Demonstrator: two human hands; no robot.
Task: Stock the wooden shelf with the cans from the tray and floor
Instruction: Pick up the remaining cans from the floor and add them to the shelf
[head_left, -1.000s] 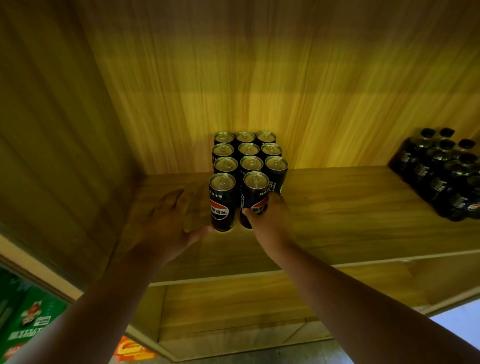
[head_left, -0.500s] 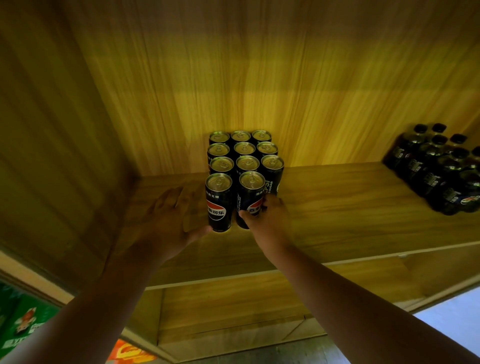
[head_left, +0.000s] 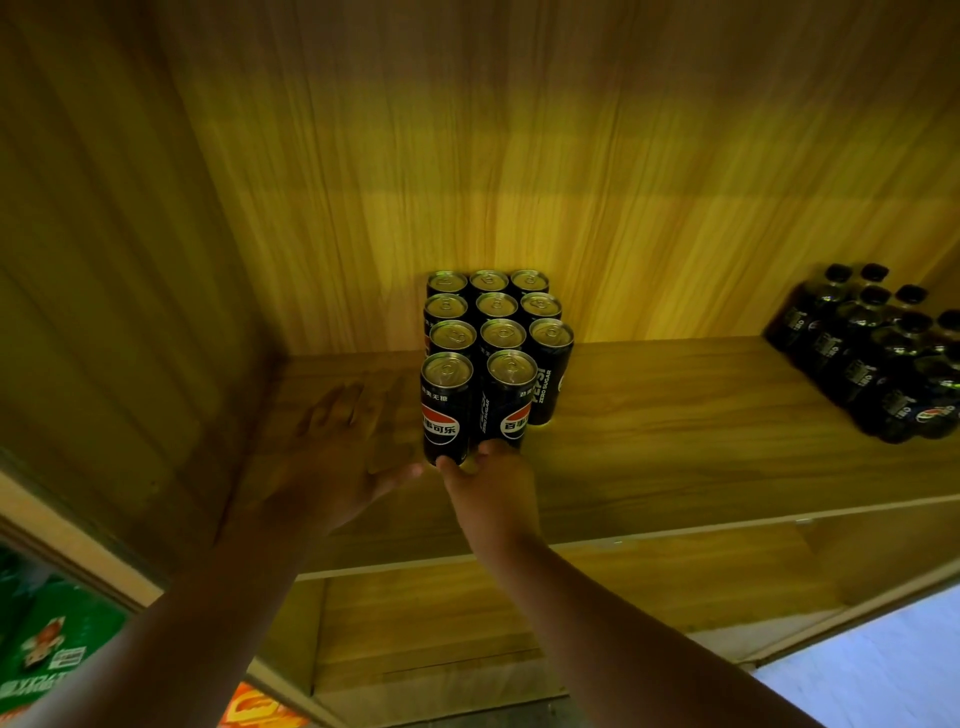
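Cans (head_left: 496, 340) stood packed on wooden shelf (head_left: 675, 441), left hand (head_left: 343, 457) spread flat at their 9 o'clock, right hand (head_left: 493, 488) fingertips touching front cans' bases (head_left: 470, 460), bottles (head_left: 878, 353) at 3 o'clock.

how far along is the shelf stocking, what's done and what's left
Done: eleven cans stand upright in a block on the wooden shelf, three full rows plus two in front. In hand: the right hand touches the base of the front cans; the left hand lies open beside them. Left: the front row lacks a third can; tray and floor are out of view.
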